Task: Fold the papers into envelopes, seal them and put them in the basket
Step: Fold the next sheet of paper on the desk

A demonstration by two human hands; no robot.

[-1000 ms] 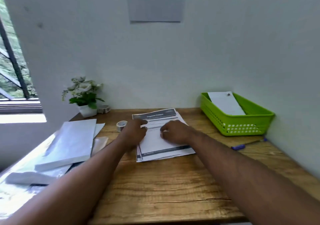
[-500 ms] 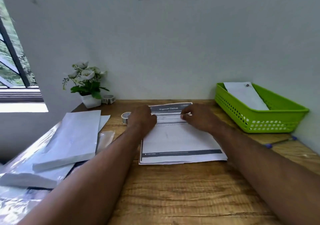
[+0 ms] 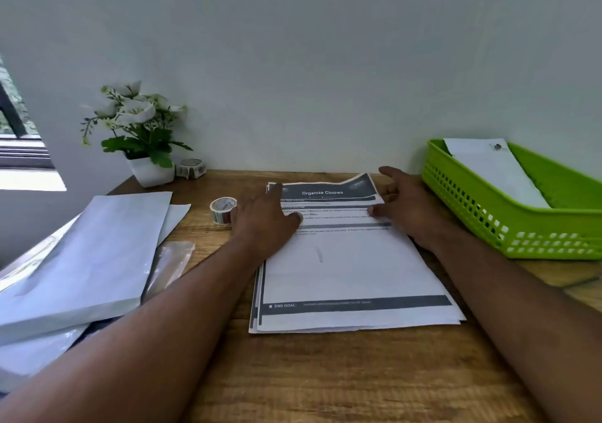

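Note:
A small stack of printed papers (image 3: 351, 269) headed "Organize Clothes" lies flat in the middle of the wooden desk (image 3: 325, 373). My left hand (image 3: 265, 220) rests on the sheets' upper left part, fingers spread toward the far left corner. My right hand (image 3: 402, 202) is at the upper right corner, thumb on the top sheet, and that corner curls up slightly. A green plastic basket (image 3: 482, 214) stands at the right with one sealed white envelope (image 3: 492, 168) leaning inside.
A roll of tape (image 3: 223, 209) stands just left of my left hand. A second tape roll (image 3: 191, 167) and a potted white-flower plant (image 3: 140, 136) sit by the back wall. White paper packs (image 3: 88, 259) and a clear plastic sleeve (image 3: 169, 266) fill the left side.
Both hands slid from the middle of the sheets to their far end, the right one reaching the upper right corner, which now lifts a little. The camera moved closer and tilted down.

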